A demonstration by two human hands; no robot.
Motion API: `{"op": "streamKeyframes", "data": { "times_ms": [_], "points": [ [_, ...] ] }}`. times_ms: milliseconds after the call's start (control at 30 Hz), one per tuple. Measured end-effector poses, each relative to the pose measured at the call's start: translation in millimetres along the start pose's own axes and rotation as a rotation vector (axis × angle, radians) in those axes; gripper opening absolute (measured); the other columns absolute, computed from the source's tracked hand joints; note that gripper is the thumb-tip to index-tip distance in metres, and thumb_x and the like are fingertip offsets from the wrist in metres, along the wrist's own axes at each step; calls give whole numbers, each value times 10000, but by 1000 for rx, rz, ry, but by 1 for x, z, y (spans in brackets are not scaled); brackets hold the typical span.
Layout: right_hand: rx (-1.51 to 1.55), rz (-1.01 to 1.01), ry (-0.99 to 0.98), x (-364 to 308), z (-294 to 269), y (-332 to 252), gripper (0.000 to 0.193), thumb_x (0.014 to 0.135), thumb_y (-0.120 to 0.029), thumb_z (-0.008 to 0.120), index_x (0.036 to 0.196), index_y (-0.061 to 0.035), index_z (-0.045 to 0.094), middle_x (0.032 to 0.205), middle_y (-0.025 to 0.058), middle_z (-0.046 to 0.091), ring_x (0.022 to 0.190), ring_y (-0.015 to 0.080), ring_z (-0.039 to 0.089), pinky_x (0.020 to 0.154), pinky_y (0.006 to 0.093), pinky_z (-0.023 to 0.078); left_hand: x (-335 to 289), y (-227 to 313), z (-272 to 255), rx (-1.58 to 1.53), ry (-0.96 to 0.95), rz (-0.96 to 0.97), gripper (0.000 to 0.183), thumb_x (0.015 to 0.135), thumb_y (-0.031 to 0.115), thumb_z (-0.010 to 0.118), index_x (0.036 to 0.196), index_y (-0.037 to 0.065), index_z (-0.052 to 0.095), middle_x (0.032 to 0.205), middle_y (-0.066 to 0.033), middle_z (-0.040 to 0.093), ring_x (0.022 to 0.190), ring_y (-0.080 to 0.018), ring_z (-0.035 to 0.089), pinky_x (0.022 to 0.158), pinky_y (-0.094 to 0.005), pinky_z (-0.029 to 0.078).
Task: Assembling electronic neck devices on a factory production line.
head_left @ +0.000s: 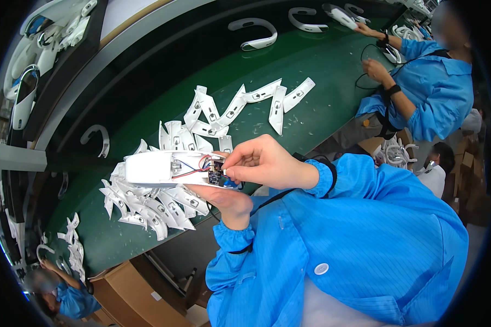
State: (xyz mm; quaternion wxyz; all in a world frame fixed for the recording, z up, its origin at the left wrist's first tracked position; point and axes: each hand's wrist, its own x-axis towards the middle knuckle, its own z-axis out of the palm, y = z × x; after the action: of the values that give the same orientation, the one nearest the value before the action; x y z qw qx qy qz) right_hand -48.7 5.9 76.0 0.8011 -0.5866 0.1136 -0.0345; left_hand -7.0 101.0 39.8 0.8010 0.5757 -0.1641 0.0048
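A white plastic device housing (147, 168) lies across my left hand (226, 201), whose fingers are wrapped under it. Its open end shows a small dark circuit board (215, 171), with red and blue wires (193, 171) running to a metal part inside. Over the board, my right hand (262, 161) pinches with thumb and forefinger; a tiny white piece, perhaps a connector, shows at the fingertips. Curved white plastic covers (147, 210) are heaped on the green table just beyond and under the housing.
More white covers (234, 106) lie in a zigzag on the green table (333, 76). White curved devices (256, 35) stand along a dark conveyor at the back. A co-worker in blue (439, 82) handles parts at right; another person (73, 297) works at lower left. A cardboard box (136, 297) stands below the table edge.
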Motion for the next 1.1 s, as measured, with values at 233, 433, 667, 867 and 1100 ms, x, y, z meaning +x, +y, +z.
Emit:
{"op": "streamKeyframes", "data": {
  "times_ms": [233,433,667,867,1100],
  "points": [
    [7,15,-66,1,-6,5,133,822,10,594,936,78,608,846,113,634,723,106,584,666,233,491,-3,-2,1,-13,-19,0,985,773,744,321,1378,31,11,1042,-168,474,775,-174,533,563,-231,428],
    [30,7,-87,3,-7,13,135,814,20,587,934,79,608,832,103,634,724,107,591,668,229,493,-4,-4,-5,-31,-26,-11,963,791,728,308,1377,25,10,1006,-168,484,708,-151,508,521,-216,401],
    [28,13,-73,10,-2,15,137,792,-9,587,897,68,626,789,88,634,668,90,585,625,212,486,0,-9,-7,37,44,-27,946,808,719,267,1372,4,10,985,-183,484,688,-143,499,508,-217,392],
    [36,50,-89,20,-1,17,123,809,31,579,921,69,613,827,102,638,710,101,595,656,226,494,8,-20,-12,83,56,14,944,818,708,262,1371,-11,0,976,-188,489,695,-153,504,514,-224,394],
    [28,57,-69,32,0,11,126,814,17,588,929,65,607,843,97,637,710,97,592,656,223,492,21,-15,-10,89,45,-19,947,818,711,243,1369,-23,7,961,-177,509,690,-145,502,520,-220,392]
  ]
}}
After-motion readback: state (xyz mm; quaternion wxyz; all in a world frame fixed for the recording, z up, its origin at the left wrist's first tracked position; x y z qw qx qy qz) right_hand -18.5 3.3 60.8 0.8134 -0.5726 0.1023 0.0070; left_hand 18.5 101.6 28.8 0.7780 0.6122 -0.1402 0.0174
